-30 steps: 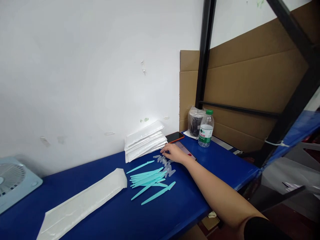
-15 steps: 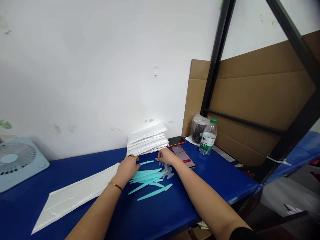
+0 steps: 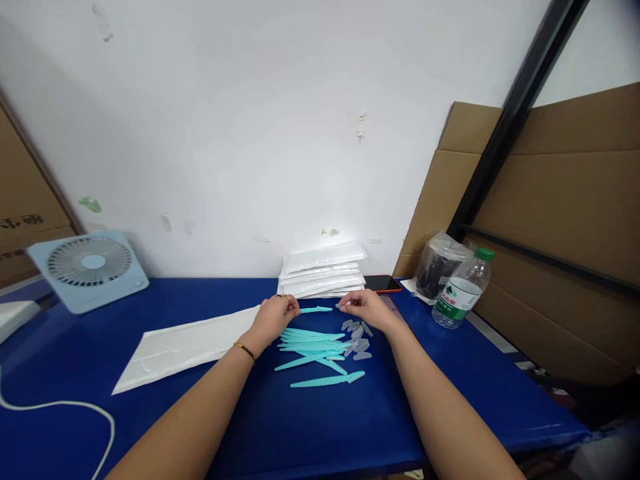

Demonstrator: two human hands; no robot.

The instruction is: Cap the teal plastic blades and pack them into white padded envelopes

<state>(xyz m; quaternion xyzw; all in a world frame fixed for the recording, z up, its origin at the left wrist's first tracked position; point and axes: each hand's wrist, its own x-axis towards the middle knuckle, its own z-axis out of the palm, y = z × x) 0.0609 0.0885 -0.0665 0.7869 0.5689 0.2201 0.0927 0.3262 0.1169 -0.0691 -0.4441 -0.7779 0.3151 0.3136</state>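
My left hand (image 3: 275,316) pinches the handle end of a turquoise eyebrow razor (image 3: 316,309), its blade end pointing right. Facing it across a small gap, my right hand (image 3: 370,309) holds a small clear plastic blade cap (image 3: 339,307) between thumb and fingertips. Below the left hand lies a loose pile of turquoise eyebrow razors (image 3: 307,346). One single razor (image 3: 325,381) rests apart, nearer to me. Several clear blade caps (image 3: 361,345) are scattered to the right of the pile, under my right hand.
A flat white padded envelope (image 3: 185,347) lies left of my left hand. Behind the hands stands a stack of white envelopes (image 3: 323,270), with a phone (image 3: 384,285) beside it. A plastic bottle (image 3: 461,293) and a bagged roll (image 3: 435,270) stand right; a blue fan (image 3: 93,263) is far left.
The view has swung left, bringing in more of the fan and a white cable. My left hand has raised the razor off the table, and my right hand has lifted a cap from the scattered ones.
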